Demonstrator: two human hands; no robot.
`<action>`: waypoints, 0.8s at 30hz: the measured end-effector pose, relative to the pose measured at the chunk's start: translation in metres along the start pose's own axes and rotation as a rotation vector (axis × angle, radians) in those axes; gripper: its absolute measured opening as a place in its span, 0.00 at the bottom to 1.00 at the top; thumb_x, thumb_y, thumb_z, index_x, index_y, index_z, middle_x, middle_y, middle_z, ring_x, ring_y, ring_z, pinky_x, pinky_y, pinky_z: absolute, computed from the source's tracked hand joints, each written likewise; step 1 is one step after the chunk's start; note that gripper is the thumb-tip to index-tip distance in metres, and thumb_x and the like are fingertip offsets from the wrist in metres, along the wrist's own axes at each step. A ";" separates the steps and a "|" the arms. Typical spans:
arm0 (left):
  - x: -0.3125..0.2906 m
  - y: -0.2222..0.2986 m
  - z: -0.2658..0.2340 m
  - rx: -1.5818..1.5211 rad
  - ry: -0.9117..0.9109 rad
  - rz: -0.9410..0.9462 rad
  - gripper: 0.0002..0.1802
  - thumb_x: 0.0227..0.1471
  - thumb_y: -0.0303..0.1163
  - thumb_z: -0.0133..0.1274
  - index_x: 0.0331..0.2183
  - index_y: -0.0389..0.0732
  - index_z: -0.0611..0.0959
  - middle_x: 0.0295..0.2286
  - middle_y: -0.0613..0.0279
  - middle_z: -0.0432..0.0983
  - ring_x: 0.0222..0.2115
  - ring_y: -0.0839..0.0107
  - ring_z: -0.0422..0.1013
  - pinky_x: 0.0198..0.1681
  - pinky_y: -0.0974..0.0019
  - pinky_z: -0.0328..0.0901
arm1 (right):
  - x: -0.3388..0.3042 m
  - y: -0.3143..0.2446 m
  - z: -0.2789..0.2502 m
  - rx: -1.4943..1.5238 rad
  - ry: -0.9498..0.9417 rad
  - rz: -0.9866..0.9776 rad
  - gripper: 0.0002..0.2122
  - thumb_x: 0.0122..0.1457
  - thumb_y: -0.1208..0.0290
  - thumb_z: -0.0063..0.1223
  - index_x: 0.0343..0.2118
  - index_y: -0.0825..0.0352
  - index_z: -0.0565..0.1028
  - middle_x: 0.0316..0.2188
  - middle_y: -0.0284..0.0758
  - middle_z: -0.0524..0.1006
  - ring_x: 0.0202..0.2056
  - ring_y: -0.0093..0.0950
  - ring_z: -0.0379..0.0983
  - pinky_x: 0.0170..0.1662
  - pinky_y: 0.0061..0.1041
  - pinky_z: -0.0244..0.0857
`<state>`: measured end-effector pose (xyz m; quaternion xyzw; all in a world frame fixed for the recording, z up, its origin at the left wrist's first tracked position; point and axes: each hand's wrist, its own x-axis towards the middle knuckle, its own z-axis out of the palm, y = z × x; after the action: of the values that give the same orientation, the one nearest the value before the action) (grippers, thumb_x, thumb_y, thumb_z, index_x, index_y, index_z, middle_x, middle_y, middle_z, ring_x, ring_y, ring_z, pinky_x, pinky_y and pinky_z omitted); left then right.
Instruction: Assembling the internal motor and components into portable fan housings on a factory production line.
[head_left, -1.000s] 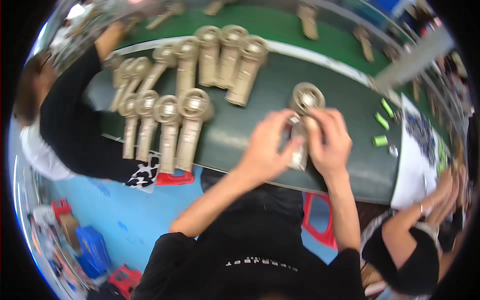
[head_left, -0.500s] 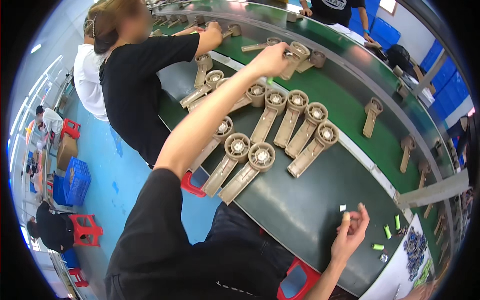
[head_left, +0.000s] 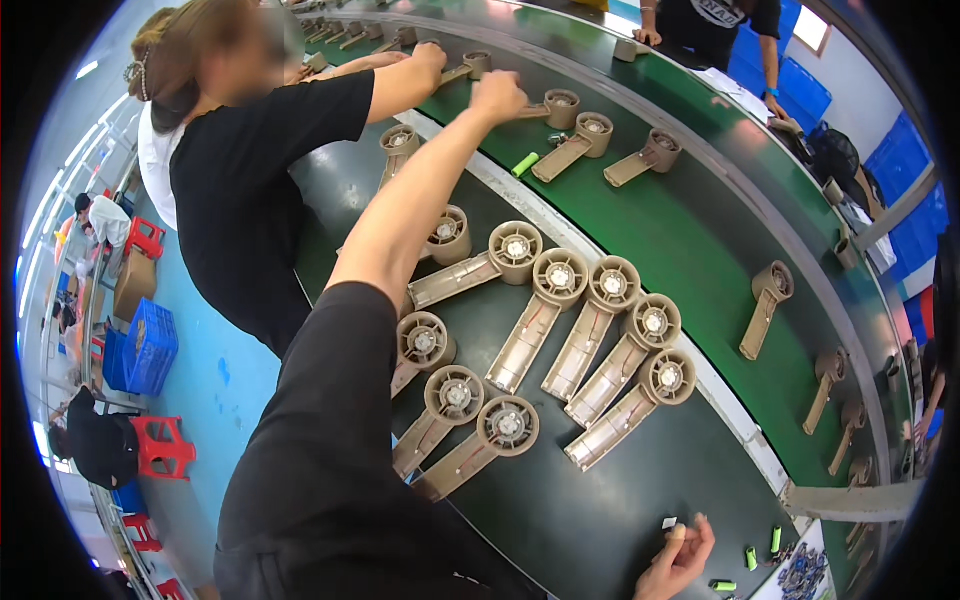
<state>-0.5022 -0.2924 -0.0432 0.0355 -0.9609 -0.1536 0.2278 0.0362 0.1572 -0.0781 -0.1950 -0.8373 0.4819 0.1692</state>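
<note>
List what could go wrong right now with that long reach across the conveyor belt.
The left hand stretches far out to a tan fan housing on the green belt, so the grip may be weak and the part could slip. The arm crosses above the rows of housings and could knock them. A co-worker's hand works close by, so the two could collide.
</note>
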 end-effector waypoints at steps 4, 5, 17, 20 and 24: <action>0.029 -0.041 0.009 0.510 -0.109 -0.016 0.15 0.51 0.32 0.47 0.38 0.38 0.84 0.44 0.47 0.77 0.47 0.56 0.73 0.47 0.55 0.69 | -0.003 0.003 -0.004 -0.007 0.040 0.079 0.14 0.61 0.75 0.55 0.48 0.71 0.72 0.26 0.30 0.74 0.24 0.18 0.67 0.28 0.16 0.62; 0.030 -0.053 0.020 0.587 0.019 0.047 0.13 0.50 0.31 0.48 0.33 0.40 0.85 0.37 0.51 0.81 0.40 0.58 0.77 0.41 0.56 0.72 | -0.005 0.003 -0.003 -0.044 0.056 0.101 0.13 0.61 0.75 0.55 0.48 0.71 0.72 0.26 0.31 0.74 0.24 0.19 0.67 0.28 0.17 0.63; 0.060 -0.134 0.030 0.806 0.075 0.106 0.11 0.49 0.31 0.50 0.28 0.43 0.87 0.27 0.52 0.82 0.32 0.55 0.78 0.36 0.58 0.70 | -0.006 -0.006 -0.002 -0.265 0.020 0.143 0.11 0.59 0.77 0.57 0.43 0.72 0.74 0.27 0.35 0.79 0.26 0.20 0.72 0.31 0.17 0.66; 0.060 -0.109 0.028 0.625 0.404 0.223 0.14 0.47 0.36 0.51 0.29 0.39 0.87 0.28 0.48 0.81 0.33 0.51 0.78 0.38 0.55 0.70 | -0.006 0.001 -0.002 -0.254 0.028 0.117 0.11 0.58 0.77 0.58 0.43 0.71 0.75 0.27 0.35 0.79 0.26 0.21 0.72 0.31 0.18 0.66; 0.078 -0.092 0.029 0.120 -0.036 -0.106 0.23 0.46 0.44 0.50 0.32 0.33 0.85 0.33 0.41 0.80 0.38 0.51 0.77 0.46 0.55 0.68 | -0.004 -0.008 0.000 -0.284 0.050 0.152 0.10 0.59 0.76 0.58 0.43 0.71 0.76 0.27 0.35 0.79 0.27 0.21 0.73 0.32 0.18 0.67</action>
<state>-0.5847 -0.3825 -0.0635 0.0973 -0.9690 -0.1084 0.1996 0.0385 0.1514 -0.0714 -0.2918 -0.8754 0.3648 0.1239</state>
